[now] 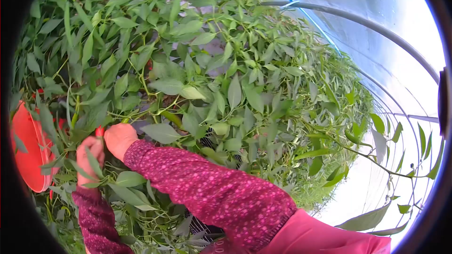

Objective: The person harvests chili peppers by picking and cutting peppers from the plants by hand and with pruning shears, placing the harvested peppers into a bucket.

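Among the pepper plants, my left hand has its fingers closed around a red pepper, whose top end sticks out above the fingertips. My right hand is right beside it, reaching in from the right with its fingers curled. What the right fingers grip, if anything, is hidden behind the back of the hand. A green stem end shows just above that hand. Leaves partly cover the left hand and wrist.
A red plastic container stands at the far left, partly behind leaves. Dense pepper foliage fills the middle, with green peppers on a branch to the right. A curved greenhouse pipe and clear film arch over the right side.
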The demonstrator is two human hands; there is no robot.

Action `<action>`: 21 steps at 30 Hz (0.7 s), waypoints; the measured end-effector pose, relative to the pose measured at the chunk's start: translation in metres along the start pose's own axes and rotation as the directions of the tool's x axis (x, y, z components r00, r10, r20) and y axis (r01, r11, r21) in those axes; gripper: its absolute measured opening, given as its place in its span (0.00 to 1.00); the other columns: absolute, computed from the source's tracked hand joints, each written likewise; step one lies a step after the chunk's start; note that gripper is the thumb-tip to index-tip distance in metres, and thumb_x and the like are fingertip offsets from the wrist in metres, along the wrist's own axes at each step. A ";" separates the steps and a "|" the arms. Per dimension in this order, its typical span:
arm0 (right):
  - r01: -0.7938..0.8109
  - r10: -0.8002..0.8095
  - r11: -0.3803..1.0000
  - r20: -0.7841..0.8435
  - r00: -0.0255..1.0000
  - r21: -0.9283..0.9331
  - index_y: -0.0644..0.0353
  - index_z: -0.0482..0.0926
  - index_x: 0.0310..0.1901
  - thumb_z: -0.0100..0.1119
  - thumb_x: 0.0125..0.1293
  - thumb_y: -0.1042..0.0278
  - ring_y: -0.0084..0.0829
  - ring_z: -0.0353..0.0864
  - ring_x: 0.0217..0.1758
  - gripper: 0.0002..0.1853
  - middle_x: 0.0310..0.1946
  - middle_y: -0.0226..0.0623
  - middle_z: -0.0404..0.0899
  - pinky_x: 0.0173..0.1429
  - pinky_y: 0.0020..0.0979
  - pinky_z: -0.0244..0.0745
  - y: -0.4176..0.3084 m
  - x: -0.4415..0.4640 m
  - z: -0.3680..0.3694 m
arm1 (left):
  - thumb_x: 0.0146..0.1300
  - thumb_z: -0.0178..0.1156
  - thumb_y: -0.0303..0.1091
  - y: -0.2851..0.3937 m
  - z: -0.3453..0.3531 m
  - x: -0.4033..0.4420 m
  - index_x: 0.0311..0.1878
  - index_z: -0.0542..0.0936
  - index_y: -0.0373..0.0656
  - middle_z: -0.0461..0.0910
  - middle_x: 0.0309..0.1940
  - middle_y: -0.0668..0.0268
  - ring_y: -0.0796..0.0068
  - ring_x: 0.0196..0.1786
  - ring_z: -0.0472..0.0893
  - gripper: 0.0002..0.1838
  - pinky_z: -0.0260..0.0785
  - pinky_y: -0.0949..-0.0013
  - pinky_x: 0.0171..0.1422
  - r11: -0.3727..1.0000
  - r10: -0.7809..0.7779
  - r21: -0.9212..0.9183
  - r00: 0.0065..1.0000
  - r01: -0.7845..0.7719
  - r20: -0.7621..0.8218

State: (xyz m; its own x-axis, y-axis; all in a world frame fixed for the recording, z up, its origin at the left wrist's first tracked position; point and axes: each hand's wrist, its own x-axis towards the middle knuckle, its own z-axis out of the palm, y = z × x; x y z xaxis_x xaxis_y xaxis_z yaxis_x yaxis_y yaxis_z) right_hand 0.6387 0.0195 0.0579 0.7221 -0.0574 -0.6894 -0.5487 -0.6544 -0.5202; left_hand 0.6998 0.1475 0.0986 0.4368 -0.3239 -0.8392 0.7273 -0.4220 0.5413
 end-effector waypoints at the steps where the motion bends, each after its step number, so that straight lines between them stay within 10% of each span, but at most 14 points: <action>1: -0.012 0.012 1.000 -0.008 1.000 -0.001 0.57 0.84 0.30 0.51 0.58 0.66 0.37 0.83 0.38 0.11 0.31 0.40 0.83 0.42 0.36 0.77 0.004 0.004 -0.002 | 0.65 0.54 0.29 0.015 0.001 -0.012 0.32 0.71 0.43 0.66 0.20 0.78 0.90 0.15 0.60 0.05 0.48 0.82 0.17 0.996 0.005 -0.090 0.999 -0.008 -0.038; 3: -0.021 0.020 0.999 0.026 0.999 0.033 0.54 0.85 0.31 0.52 0.57 0.67 0.33 0.84 0.41 0.10 0.32 0.37 0.84 0.43 0.33 0.77 0.002 0.008 -0.001 | 0.66 0.53 0.31 0.041 -0.002 -0.035 0.35 0.70 0.43 0.70 0.25 0.77 0.90 0.16 0.61 0.04 0.48 0.83 0.17 0.967 0.255 0.033 0.967 -0.254 -0.005; 7: 0.079 -0.085 0.995 -0.094 0.992 -0.066 0.55 0.82 0.29 0.53 0.56 0.68 0.40 0.83 0.37 0.07 0.29 0.42 0.82 0.38 0.37 0.76 0.004 0.020 0.033 | 0.67 0.52 0.31 0.057 -0.003 -0.050 0.36 0.70 0.43 0.72 0.29 0.75 0.91 0.17 0.62 0.04 0.49 0.84 0.18 0.987 0.082 0.141 0.995 -0.074 -0.049; 9: 0.178 -0.126 0.920 -0.166 0.978 0.349 0.59 0.80 0.35 0.50 0.59 0.70 0.46 0.81 0.37 0.08 0.30 0.47 0.80 0.39 0.40 0.75 0.027 0.009 0.010 | 0.67 0.51 0.32 0.059 0.011 -0.058 0.37 0.70 0.43 0.73 0.30 0.74 0.91 0.20 0.64 0.04 0.52 0.85 0.19 0.962 0.272 0.019 0.962 -0.272 -0.021; 11: -0.080 0.049 0.392 0.066 0.997 0.916 0.60 0.75 0.43 0.49 0.64 0.63 0.36 0.77 0.30 0.12 0.28 0.42 0.77 0.35 0.36 0.74 0.041 0.003 -0.003 | 0.68 0.51 0.32 0.072 0.038 -0.060 0.37 0.71 0.43 0.74 0.31 0.71 0.91 0.21 0.65 0.04 0.54 0.86 0.21 0.960 0.277 0.059 0.960 -0.274 -0.042; 13: -0.267 -0.107 -0.262 0.247 0.963 0.927 0.53 0.73 0.49 0.49 0.68 0.50 0.23 0.71 0.23 0.17 0.23 0.25 0.71 0.28 0.24 0.70 0.055 -0.023 -0.035 | 0.67 0.52 0.30 0.062 0.047 -0.052 0.38 0.72 0.42 0.74 0.33 0.70 0.88 0.24 0.68 0.03 0.58 0.83 0.24 0.890 0.333 0.343 0.942 -0.299 -0.043; 16: -0.287 -0.134 -0.437 0.254 0.958 0.852 0.53 0.70 0.56 0.45 0.66 0.39 0.28 0.78 0.44 0.28 0.46 0.33 0.75 0.38 0.30 0.76 0.069 -0.040 -0.057 | 0.62 0.55 0.26 0.037 0.086 -0.038 0.36 0.72 0.39 0.74 0.32 0.66 0.74 0.26 0.72 0.03 0.65 0.71 0.28 0.660 0.606 0.511 0.792 -0.551 0.071; 21: -0.161 -0.007 -0.364 0.170 0.985 0.917 0.59 0.73 0.46 0.58 0.64 0.56 0.32 0.80 0.39 0.16 0.33 0.33 0.77 0.48 0.36 0.77 0.088 -0.045 -0.064 | 0.60 0.58 0.28 0.045 0.115 -0.039 0.32 0.73 0.37 0.71 0.28 0.56 0.59 0.27 0.72 0.05 0.67 0.63 0.31 0.494 0.440 0.696 0.840 -0.521 0.317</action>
State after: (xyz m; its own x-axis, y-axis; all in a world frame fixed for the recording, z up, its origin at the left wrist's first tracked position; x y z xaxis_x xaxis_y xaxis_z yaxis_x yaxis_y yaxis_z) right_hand 0.5849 -0.0841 0.0750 0.6436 0.0764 -0.7616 -0.3031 0.9391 -0.1619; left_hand 0.6545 0.0434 0.1611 0.5193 -0.7262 -0.4506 -0.2369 -0.6289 0.7405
